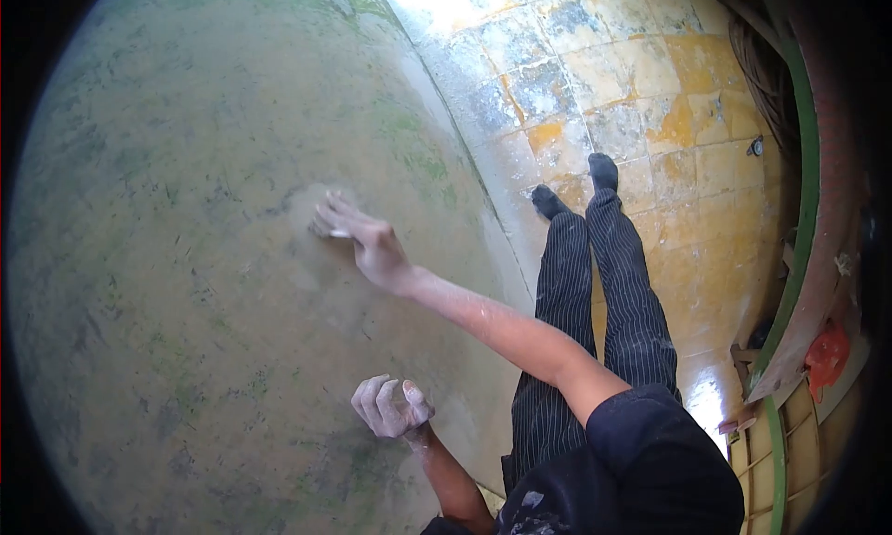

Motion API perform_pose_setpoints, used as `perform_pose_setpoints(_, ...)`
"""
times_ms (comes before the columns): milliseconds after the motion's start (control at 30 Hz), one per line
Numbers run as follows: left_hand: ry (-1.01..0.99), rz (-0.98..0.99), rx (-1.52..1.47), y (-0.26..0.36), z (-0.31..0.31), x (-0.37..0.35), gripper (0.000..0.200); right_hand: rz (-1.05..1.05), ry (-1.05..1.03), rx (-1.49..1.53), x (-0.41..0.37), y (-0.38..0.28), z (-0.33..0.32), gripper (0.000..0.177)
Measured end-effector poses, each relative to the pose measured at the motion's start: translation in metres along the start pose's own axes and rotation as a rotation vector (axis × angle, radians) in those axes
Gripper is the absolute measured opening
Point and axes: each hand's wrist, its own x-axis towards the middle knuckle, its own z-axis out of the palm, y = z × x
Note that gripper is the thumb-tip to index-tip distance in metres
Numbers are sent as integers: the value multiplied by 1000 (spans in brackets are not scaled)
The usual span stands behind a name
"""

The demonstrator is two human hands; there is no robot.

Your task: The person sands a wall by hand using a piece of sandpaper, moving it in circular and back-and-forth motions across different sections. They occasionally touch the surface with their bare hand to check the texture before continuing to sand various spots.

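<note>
A broad, mottled grey-green wall (186,349) fills the left. Near its middle, the right hand (367,242) reaches out, its fingers (336,210) stretched flat and grasping a small pale pad (336,230), which lies pinned under the fingertips against the wall inside a lighter patch. Lower, nearer the wall's floor edge, the dust-whitened left hand (388,410) rests loosely curled, seemingly empty. Rightward are striped trousers (613,293) and a yellow tiled floor (688,145).
</note>
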Motion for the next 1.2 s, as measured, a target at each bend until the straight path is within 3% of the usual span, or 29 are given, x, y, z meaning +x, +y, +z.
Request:
perform_pose_setpoints(67,16,-8,-6,2,0,1,11,-6,-16,1,15,-3,-3,59)
perform_pose_setpoints(133,45,-11,-6,3,0,2,11,-58,152,-134,24,-8,-11,61)
perform_pose_setpoints(200,14,-19,-19,4,-2,3,12,4,121,-148,1,-8,-13,60)
perform_pose_setpoints(267,46,-3,-15,4,-1,5,12,-125,-131,-49,-40,-7,-15,62)
perform_pose_setpoints(400,38,-49,-52,3,-1,5,13,52,-215,-21,-121,-40,-25,64)
perform_pose_setpoints(533,36,-54,-88,2,2,2,12,19,-175,-83,-102,-27,-13,64)
perform_pose_setpoints(600,13,-42,-91,2,0,3,11,-84,-69,-89,-51,-18,1,62)
perform_pose_setpoints(700,-42,-17,-125,-1,-2,8,10,-71,-90,-74,8,-8,5,60)
perform_pose_setpoints(800,-25,-7,-169,-1,-2,10,9,-11,26,-108,35,-3,7,59)
perform_pose_setpoints(867,-10,2,-175,-2,-2,10,11,-65,228,-349,35,-12,3,61)
perform_pose_setpoints(933,16,12,-182,-2,-2,10,12,-139,99,-317,9,-2,4,62)
perform_pose_setpoints(1000,9,-22,-265,-1,-2,10,10,-66,-79,-250,-24,-18,6,61)
perform_pose_setpoints(1067,54,-18,-296,-1,-7,10,10,144,-236,-232,-48,-42,-14,57)
perform_pose_setpoints(1133,45,-116,-382,6,-9,13,9,190,-425,-191,-56,-62,-51,49)
perform_pose_setpoints(1200,105,-108,-395,9,-10,24,8,462,-664,-325,-63,-76,-95,34)
